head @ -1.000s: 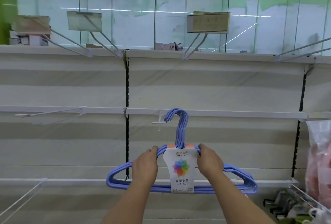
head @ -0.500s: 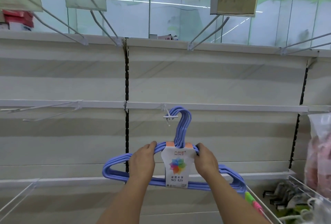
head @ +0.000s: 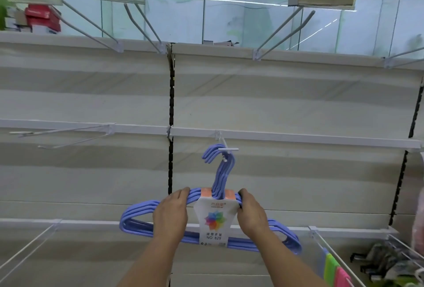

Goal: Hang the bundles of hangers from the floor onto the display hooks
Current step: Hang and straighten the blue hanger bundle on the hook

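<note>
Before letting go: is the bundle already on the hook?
Cannot tell: the hanger bundle overlaps the display hook tip, and both hands grip it.

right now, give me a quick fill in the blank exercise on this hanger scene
1. The hanger bundle is coloured ____.
2. Both hands, left and right, grip the bundle on either side of its ____ label.
3. The label reads NO ____.
4. The bundle's curved tops sit at the tip of a white display ____.

Missing words: blue; card; 829; hook

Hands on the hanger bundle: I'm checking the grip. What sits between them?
In the head view, the white label card wrapped round the blue hanger bundle lies between left hand and right hand.
</note>
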{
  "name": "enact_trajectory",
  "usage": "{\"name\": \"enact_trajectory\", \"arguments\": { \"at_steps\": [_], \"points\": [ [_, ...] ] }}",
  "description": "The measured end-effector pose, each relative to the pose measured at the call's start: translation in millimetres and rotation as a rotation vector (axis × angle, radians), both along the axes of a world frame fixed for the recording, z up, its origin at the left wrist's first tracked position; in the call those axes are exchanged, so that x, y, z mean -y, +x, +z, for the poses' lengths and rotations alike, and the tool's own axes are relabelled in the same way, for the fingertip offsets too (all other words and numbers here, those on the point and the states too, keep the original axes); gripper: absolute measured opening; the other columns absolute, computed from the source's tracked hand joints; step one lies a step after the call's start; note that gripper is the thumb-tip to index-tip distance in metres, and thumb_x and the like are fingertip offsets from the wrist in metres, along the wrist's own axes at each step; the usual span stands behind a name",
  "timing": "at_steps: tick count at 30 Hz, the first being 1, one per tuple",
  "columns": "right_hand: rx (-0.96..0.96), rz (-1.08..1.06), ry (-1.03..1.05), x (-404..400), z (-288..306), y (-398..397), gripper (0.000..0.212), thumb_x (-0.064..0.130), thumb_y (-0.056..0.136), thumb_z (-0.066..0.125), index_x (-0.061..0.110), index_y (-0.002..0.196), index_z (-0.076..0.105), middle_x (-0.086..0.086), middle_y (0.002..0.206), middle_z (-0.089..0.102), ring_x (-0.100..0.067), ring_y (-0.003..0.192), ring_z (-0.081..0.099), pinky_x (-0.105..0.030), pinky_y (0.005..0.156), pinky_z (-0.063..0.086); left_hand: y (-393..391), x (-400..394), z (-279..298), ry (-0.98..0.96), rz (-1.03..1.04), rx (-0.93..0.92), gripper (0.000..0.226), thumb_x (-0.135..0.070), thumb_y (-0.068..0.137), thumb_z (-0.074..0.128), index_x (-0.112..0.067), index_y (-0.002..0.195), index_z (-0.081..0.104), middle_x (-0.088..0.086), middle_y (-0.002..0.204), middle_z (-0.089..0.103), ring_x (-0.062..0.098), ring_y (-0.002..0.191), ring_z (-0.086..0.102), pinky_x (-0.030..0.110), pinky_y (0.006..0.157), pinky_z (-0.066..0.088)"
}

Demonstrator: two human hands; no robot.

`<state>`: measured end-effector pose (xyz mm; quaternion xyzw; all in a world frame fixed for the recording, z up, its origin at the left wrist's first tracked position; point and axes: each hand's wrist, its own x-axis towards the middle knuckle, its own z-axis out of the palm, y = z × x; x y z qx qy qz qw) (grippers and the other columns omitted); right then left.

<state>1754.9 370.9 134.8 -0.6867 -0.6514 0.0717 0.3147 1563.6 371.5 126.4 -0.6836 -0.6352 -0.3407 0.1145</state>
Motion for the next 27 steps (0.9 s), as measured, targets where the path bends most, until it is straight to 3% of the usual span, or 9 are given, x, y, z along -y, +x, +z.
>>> {"name": "enact_trajectory", "arguments": {
  "at_steps": [5,9,11,14,16,17,20,23,27],
  "points": [
    [0.097,-0.052,-0.005,-4.7,6.3,10.2,0.012,0.009,0.094,0.036,0.019,0.097,0.041,-0.008,0.109,0.059,-0.027,0.089,0.056,-0.032,0.067,0.039,8.2,-4.8,12.6,-0.108,-0.140,0.010,0.058,-0.020,0.092,0.043,-0.026,0.147,0.026,-0.004,0.141,0.045,0.018,0.125,0.045,0.030,0.103,0.036],
    [0.164,-0.084,-0.036,-4.6,11.5,22.7,0.013,0.012,0.096,0.039,0.017,0.106,0.045,-0.010,0.115,0.057,-0.029,0.099,0.057,-0.034,0.076,0.043,28.6,-0.4,30.2,-0.064,-0.261,0.397,0.058,-0.016,0.092,0.046,-0.029,0.145,0.026,-0.007,0.142,0.045,0.015,0.123,0.049,0.034,0.095,0.044],
    [0.125,-0.069,-0.092,-6.2,12.2,30.5,0.024,0.016,0.092,0.046,0.015,0.116,0.046,-0.009,0.118,0.058,-0.029,0.102,0.057,-0.035,0.083,0.045,39.0,-0.9,39.8,-0.107,-0.313,0.514,0.046,-0.030,0.097,0.041,-0.031,0.142,0.032,-0.006,0.138,0.051,0.016,0.120,0.053,0.035,0.093,0.044],
    [-0.291,0.040,-0.191,-1.9,18.5,33.5,0.057,0.017,0.077,0.051,0.020,0.132,0.040,-0.005,0.130,0.052,-0.027,0.113,0.052,-0.042,0.100,0.041,49.6,-5.5,36.6,-0.373,-0.367,0.157,0.051,-0.054,0.097,0.027,-0.031,0.142,0.033,-0.001,0.143,0.046,0.023,0.131,0.041,0.043,0.107,0.031],
    [-0.593,0.076,-0.183,-0.8,24.1,27.9,0.061,0.017,0.078,0.052,0.020,0.138,0.037,-0.006,0.138,0.044,-0.026,0.118,0.048,-0.043,0.106,0.037,52.4,-7.6,26.5,-0.411,-0.321,0.022,0.051,-0.053,0.098,0.023,-0.031,0.144,0.028,-0.001,0.149,0.033,0.022,0.137,0.029,0.046,0.112,0.023],
    [-0.622,0.086,-0.165,-3.1,25.3,24.3,0.063,0.028,0.078,0.054,0.022,0.138,0.037,-0.005,0.141,0.042,-0.025,0.122,0.046,-0.045,0.109,0.034,52.4,-8.8,22.4,-0.380,-0.282,0.010,0.050,-0.051,0.099,0.024,-0.031,0.144,0.027,-0.001,0.148,0.031,0.022,0.136,0.027,0.045,0.112,0.022],
    [-0.391,0.132,-0.183,-4.4,24.6,10.5,0.073,0.062,0.075,0.052,0.028,0.138,0.039,0.000,0.139,0.046,-0.024,0.128,0.045,-0.049,0.110,0.030,51.5,-10.4,19.7,-0.256,-0.162,-0.066,0.050,-0.051,0.099,0.027,-0.026,0.143,0.030,0.001,0.143,0.034,0.022,0.130,0.032,0.039,0.109,0.027],
    [-0.222,0.141,-0.122,-12.3,17.1,4.5,0.052,0.047,0.094,0.046,0.021,0.139,0.043,-0.005,0.138,0.049,-0.024,0.124,0.048,-0.040,0.104,0.039,47.9,-13.7,20.4,-0.233,-0.140,-0.075,0.051,-0.055,0.097,0.028,-0.026,0.138,0.036,0.001,0.139,0.036,0.022,0.126,0.034,0.035,0.105,0.030],
    [-0.084,0.160,-0.055,-19.4,15.2,3.9,0.042,0.041,0.098,0.043,0.019,0.134,0.048,-0.008,0.130,0.054,-0.024,0.114,0.054,-0.034,0.093,0.044,49.0,-18.8,15.3,-0.229,-0.138,-0.042,0.047,-0.054,0.097,0.028,-0.026,0.134,0.039,-0.001,0.139,0.040,0.022,0.129,0.031,0.036,0.110,0.025]
  ]
}}
